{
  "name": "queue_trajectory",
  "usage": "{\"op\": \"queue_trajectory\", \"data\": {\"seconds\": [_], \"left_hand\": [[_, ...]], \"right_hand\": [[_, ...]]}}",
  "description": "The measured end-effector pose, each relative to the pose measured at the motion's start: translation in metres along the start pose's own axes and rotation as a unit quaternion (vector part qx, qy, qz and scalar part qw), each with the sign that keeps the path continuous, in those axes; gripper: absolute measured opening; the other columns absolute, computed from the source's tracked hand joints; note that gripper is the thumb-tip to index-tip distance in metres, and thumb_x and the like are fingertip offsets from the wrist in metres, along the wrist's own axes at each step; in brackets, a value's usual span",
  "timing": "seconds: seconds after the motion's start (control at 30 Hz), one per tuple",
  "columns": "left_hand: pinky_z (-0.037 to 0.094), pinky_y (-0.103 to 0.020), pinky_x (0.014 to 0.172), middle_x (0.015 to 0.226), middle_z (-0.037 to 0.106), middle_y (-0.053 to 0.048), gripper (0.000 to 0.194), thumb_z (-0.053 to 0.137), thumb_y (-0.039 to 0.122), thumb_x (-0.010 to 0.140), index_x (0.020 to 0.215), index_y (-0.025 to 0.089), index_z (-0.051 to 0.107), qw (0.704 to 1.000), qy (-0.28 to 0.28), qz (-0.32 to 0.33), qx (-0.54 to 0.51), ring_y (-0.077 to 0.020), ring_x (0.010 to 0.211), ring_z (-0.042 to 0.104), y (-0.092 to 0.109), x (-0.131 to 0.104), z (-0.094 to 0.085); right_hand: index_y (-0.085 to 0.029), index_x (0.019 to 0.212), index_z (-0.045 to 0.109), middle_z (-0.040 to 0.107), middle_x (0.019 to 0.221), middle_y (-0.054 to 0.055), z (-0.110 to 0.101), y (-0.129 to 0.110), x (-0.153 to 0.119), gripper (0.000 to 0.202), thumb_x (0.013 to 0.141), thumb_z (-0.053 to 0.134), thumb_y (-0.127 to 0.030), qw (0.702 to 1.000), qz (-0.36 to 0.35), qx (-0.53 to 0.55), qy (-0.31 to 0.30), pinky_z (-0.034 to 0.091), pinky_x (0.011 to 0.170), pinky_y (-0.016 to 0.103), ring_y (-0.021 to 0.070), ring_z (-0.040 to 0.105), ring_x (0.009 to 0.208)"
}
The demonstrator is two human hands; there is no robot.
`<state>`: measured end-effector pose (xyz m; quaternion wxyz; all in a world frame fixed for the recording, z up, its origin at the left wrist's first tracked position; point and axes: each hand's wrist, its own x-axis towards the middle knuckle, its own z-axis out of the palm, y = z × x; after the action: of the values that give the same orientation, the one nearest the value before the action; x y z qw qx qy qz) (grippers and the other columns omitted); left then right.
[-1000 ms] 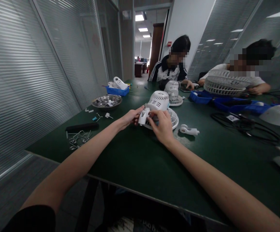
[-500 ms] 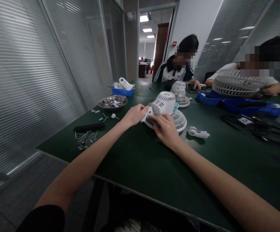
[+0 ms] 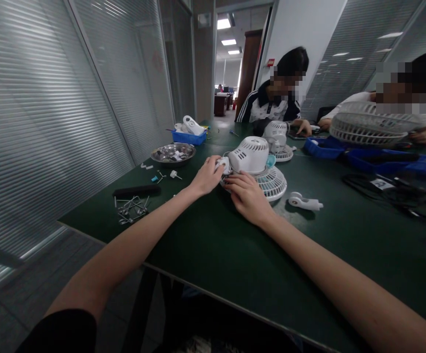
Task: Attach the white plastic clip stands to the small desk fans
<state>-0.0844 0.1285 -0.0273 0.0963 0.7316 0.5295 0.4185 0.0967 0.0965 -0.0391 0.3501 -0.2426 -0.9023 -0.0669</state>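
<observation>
A white fan (image 3: 251,156) rests grille down on the green table, its motor housing on top. My left hand (image 3: 208,175) is closed on a small white bracket (image 3: 225,165) at the left side of the housing. Against the front left edge of the grille lies my right hand (image 3: 247,196), its fingers bent close to the bracket; what they hold, if anything, is hidden. A loose white arm piece (image 3: 304,202) lies to the right of the fan.
Left on the green table (image 3: 205,245) are a metal bowl (image 3: 173,155), a blue basket (image 3: 188,137), a black bar (image 3: 137,190) and metal clips (image 3: 132,210). Behind sit two people, a second fan (image 3: 276,137), blue trays (image 3: 323,148) and black cables (image 3: 370,189).
The white bracket has turned and sits closer against the housing, with my left hand's fingers further over it. My right hand's fingers have shifted slightly left and down. The view has moved a little.
</observation>
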Motion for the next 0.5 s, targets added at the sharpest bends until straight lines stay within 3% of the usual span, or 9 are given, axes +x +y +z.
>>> {"op": "queue_trajectory", "data": {"seconds": [0.4,0.5], "left_hand": [[0.04,-0.04,0.096,0.113,0.057,-0.015,0.03,0.041,0.02,0.086,0.115,0.012,0.047,0.999,0.049,-0.011,-0.015,-0.0244,0.108,0.054,0.0043,-0.0015,0.009],[0.04,-0.039,0.095,0.112,0.056,-0.015,0.03,0.043,0.02,0.085,0.114,0.012,0.047,0.998,0.053,0.001,-0.017,-0.024,0.107,0.054,0.008,-0.004,0.0076]], "right_hand": [[-0.021,0.093,0.064,0.066,0.097,0.005,-0.0003,-0.0005,0.0008,0.026,0.082,0.045,-0.007,1.0,-0.012,0.015,-0.012,0.031,0.105,0.046,0.0213,0.056,0.099],[-0.019,0.097,0.06,0.065,0.094,0.006,-0.0001,-0.002,0.0012,0.024,0.083,0.044,-0.008,0.999,0.017,-0.021,0.019,0.033,0.102,0.043,0.0216,0.055,0.095]]}}
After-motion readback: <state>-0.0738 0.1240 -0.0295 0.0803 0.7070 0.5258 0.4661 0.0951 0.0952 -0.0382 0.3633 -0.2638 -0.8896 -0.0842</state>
